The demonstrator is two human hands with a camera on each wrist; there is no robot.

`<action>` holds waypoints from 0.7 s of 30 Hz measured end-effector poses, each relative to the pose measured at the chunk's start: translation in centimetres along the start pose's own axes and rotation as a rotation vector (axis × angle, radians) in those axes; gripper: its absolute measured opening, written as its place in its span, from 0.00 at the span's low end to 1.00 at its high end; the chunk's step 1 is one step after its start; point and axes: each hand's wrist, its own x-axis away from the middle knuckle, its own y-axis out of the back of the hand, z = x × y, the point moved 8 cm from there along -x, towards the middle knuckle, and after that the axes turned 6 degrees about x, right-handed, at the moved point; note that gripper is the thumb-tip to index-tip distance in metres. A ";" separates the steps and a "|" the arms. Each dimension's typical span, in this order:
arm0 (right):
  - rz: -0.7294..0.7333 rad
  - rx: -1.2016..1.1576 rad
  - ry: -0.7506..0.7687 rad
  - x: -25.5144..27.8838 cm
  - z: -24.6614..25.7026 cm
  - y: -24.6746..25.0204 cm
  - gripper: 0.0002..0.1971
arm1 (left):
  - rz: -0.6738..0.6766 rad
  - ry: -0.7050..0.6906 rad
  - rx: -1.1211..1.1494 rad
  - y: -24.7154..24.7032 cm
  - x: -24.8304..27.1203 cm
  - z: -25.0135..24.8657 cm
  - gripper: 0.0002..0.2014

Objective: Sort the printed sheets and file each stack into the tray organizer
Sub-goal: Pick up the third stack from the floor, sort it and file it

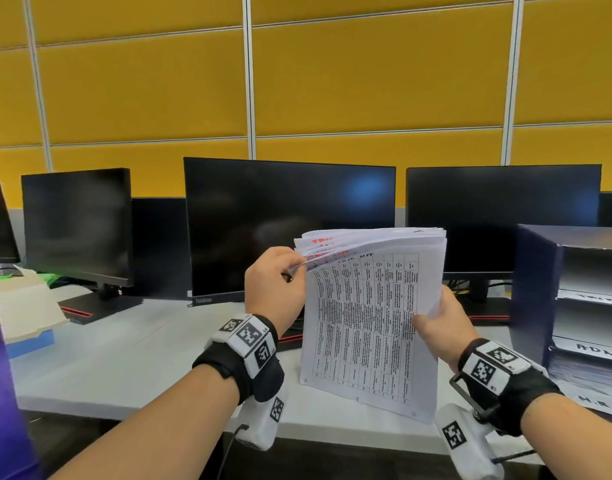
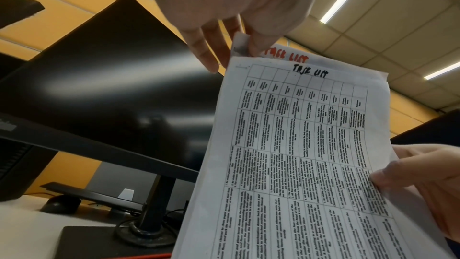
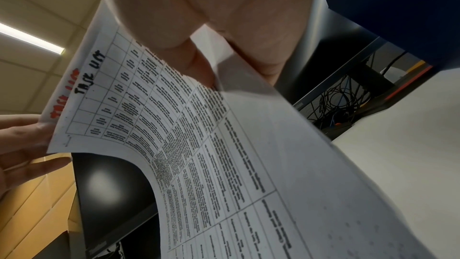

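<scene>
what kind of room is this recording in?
Most likely an open-plan office workstation. A row of dark monitors stands on a long white desk against yellow partition panels, and a labelled tray organizer sits at the right. Ceiling tiles and strip lights show in the wrist views.

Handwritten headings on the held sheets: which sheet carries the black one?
The front sheet, the gridded table facing the person, reads TASK LIST in black; the sheet behind it, peeking above, has it in red.
</scene>
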 end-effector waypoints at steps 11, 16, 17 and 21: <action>0.001 -0.001 0.000 -0.1 -0.1 -0.1 0.25 | -0.004 0.047 -0.042 0.4 0.2 0.8 0.05; 0.008 0.013 0.001 -0.2 -0.4 0.0 0.25 | -0.036 0.086 0.013 0.8 0.1 0.5 0.03; 0.011 0.014 0.000 -0.2 -0.4 0.0 0.26 | -0.043 0.102 0.022 0.8 0.1 0.5 0.03; 0.028 0.025 0.008 -0.1 -0.4 0.0 0.26 | -0.069 0.158 0.051 0.9 0.1 0.8 0.02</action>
